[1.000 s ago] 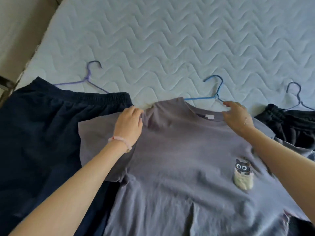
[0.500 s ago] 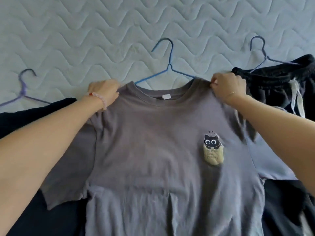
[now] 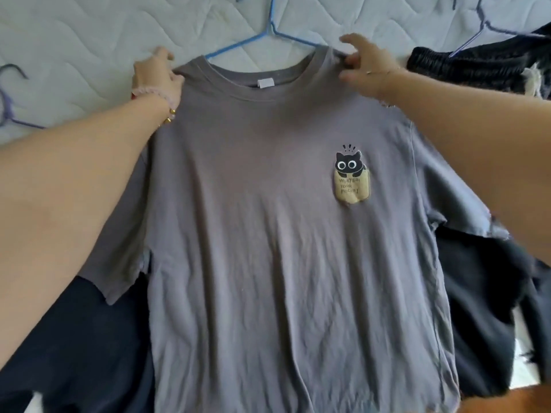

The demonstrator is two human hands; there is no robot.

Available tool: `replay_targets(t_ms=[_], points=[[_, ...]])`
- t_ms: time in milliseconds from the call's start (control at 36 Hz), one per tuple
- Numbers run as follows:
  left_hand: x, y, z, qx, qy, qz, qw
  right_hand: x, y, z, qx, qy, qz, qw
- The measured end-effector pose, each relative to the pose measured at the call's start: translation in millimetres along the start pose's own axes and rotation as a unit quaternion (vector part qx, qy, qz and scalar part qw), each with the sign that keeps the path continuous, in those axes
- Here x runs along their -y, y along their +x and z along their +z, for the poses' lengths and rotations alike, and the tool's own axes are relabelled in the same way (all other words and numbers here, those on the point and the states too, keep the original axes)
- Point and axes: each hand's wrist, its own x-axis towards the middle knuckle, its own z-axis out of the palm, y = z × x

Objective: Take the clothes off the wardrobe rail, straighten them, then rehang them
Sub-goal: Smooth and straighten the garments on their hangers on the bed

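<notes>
Grey T-shirt (image 3: 268,234): centre, flat and front-up on the mattress (image 3: 74,40).
Blue hanger (image 3: 238,44): 12 o'clock, arms inside the neck.
Left hand (image 3: 158,76): fingers curled on the 10 o'clock shoulder.
Right hand (image 3: 366,64): pinches the 1 o'clock shoulder.
Progress: apparently off the rail and nearly straightened; rehanging remains.
Count: one T-shirt; three hangers, including purple hanger (image 3: 7,105) at 9 and dark hanger (image 3: 483,28) at 1; navy garment (image 3: 74,338) at 8, black garment (image 3: 465,64) at 2.

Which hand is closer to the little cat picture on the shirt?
Right. The right hand grips the shirt above the cat picture; the left hand grips its far shoulder.
</notes>
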Motion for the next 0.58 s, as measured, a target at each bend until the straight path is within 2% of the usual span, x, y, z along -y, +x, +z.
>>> replay_targets(t_ms=[56, 139, 250, 417, 583], points=[[2, -18, 0, 0.059, -0.014, 0.037, 0.997, -3, -18, 7, 0.050, 0.004, -0.019, 0.999], [10, -53, -2, 0.118, -0.009, 0.094, 0.988, -14, -53, 19, -0.008, 0.050, -0.019, 0.999], [23, -123, 4, 0.104, 0.007, 0.153, 0.983, -37, -129, 27, -0.061, 0.084, -0.001, 0.995], [31, -284, 41, 0.153, -0.075, 0.129, 0.977, -87, -255, 60, -0.049, 0.151, 0.144, 0.977], [29, -414, 82, 0.210, -0.072, 0.121, 0.968, -136, -365, 62, -0.024, 0.177, 0.265, 0.948]])
